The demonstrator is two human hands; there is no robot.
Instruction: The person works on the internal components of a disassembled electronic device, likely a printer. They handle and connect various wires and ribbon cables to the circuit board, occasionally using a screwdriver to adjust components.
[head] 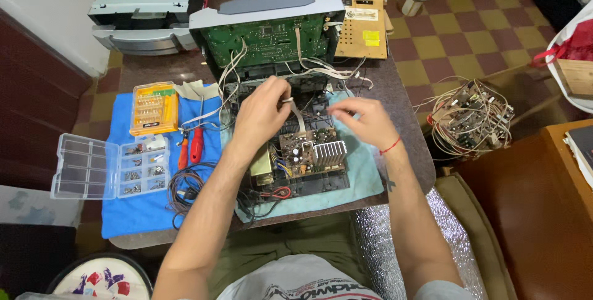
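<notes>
An opened electronic device chassis (290, 179) lies on a teal cloth (364, 173), with a brown circuit board (302, 152) and a finned silver heat sink (330, 153) inside. My left hand (259, 114) hovers over the chassis and pinches a flat grey ribbon cable (298, 114) between thumb and fingers. My right hand (364, 121) is beside it, fingers curled over the rear of the chassis; what it grips is hidden. The tilted front panel with a green circuit board (269, 37) stands just behind, joined by white wires.
On a blue cloth (136, 210) at left lie an orange bit set (153, 108), red-handled tools (191, 145), an open clear parts box (108, 167) and coiled cable (185, 189). Another grey device (145, 3) sits far left, a tan board (352, 6) behind, a wired board (472, 114) on the floor.
</notes>
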